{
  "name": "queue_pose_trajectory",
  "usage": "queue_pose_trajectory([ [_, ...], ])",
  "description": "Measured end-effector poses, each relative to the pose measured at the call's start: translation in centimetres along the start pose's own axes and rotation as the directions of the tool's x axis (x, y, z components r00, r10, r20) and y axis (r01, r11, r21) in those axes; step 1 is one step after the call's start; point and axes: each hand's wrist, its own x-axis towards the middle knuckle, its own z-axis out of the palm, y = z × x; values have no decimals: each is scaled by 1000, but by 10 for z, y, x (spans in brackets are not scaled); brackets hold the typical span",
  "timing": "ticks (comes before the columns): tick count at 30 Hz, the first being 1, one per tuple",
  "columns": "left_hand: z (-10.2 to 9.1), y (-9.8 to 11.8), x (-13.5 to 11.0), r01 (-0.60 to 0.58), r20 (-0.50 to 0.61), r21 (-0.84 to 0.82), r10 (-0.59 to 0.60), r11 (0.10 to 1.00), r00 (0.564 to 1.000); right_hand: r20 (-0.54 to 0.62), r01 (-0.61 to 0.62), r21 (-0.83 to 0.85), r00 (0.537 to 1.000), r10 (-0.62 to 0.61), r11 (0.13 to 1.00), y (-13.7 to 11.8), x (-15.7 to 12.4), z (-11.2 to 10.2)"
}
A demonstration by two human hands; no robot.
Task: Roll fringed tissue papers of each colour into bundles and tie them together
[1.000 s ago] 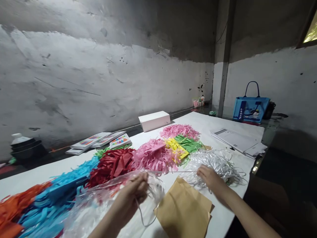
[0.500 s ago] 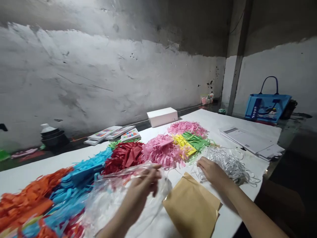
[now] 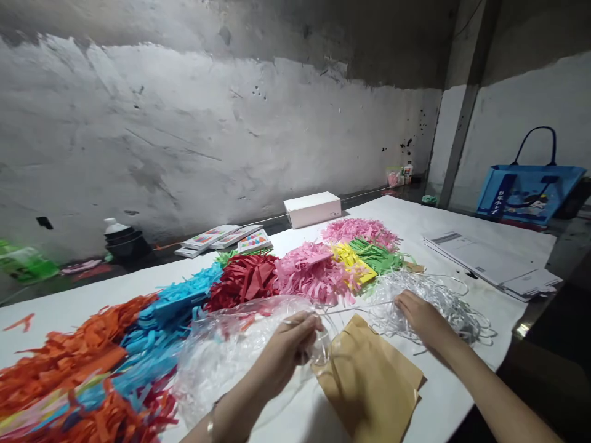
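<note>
My left hand (image 3: 295, 341) is closed, with thin silvery string (image 3: 329, 338) looping below and beside its fingers. A strand runs taut from there to my right hand (image 3: 419, 312), whose fingers pinch it. The right hand is at the near left side of a tangled heap of silver string (image 3: 436, 295). Under the left hand lies a clear plastic bag (image 3: 221, 344) with white material in it. A brown paper envelope (image 3: 369, 381) lies flat between and below both hands.
Fringed paper heaps lie across the table: orange (image 3: 69, 344), blue (image 3: 170, 320), dark red (image 3: 244, 280), pink (image 3: 305, 271), yellow (image 3: 346, 258) and green (image 3: 376, 255). Behind are a white box (image 3: 314, 212) and flat boxes (image 3: 207, 237). Printed sheets (image 3: 484, 261) and a blue bag (image 3: 526, 194) are at right.
The string now stretches between my hands, with loops at the left hand. My left hand has closed and moved slightly right. The whole view has shifted a little.
</note>
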Motion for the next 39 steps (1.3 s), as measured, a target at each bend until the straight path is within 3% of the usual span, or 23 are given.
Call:
queue_pose_trajectory([
  [3,-32,25,-34,-76,-181,-202,39,976,983,-43,-71,-4,997,71,997,31,10,-3],
  [5,-53,43,-59,-166,-334,-271,70,948,940,-64,-101,-5,993,101,995,46,19,-5],
  [8,-81,65,-93,-392,-597,-286,157,875,787,-78,-116,-10,990,115,993,49,28,-8],
  [10,-90,71,-106,-463,-700,-257,166,848,694,-76,-95,-10,993,94,995,36,30,-10],
  [11,-90,69,-109,-447,-704,-256,152,857,694,-72,-75,-8,995,74,997,25,28,-10],
  [12,-86,65,-108,-399,-675,-264,128,878,727,-65,-48,-3,997,48,999,10,25,-10],
  [15,-53,38,-91,-153,-417,-256,34,954,908,-16,54,26,998,-54,998,-45,11,-10],
  [17,-21,15,-71,-58,-240,-170,16,984,971,28,137,62,990,-139,989,-82,-1,-10],
  [21,33,-22,-33,-85,5,21,85,996,996,48,261,166,961,-272,951,-129,-23,-6],
  [24,42,-31,-24,-15,162,84,2,996,987,2,253,223,966,-260,942,-136,-32,-6],
  [28,10,-25,-43,37,124,64,-45,997,991,-3,147,360,988,-156,922,-136,-41,-22],
  [30,-17,-20,-60,60,97,48,-64,997,993,169,10,477,980,-103,879,-144,-45,-33],
  [33,-58,-12,-90,105,116,225,-133,969,984,429,-220,608,900,-82,763,-166,-52,-42],
  [36,-94,-6,-128,129,15,606,-173,785,985,448,-292,613,894,-19,734,-196,-61,-31],
  [39,-113,-4,-174,245,-230,758,-104,605,968,344,-162,588,937,-64,793,-226,-73,-7],
])
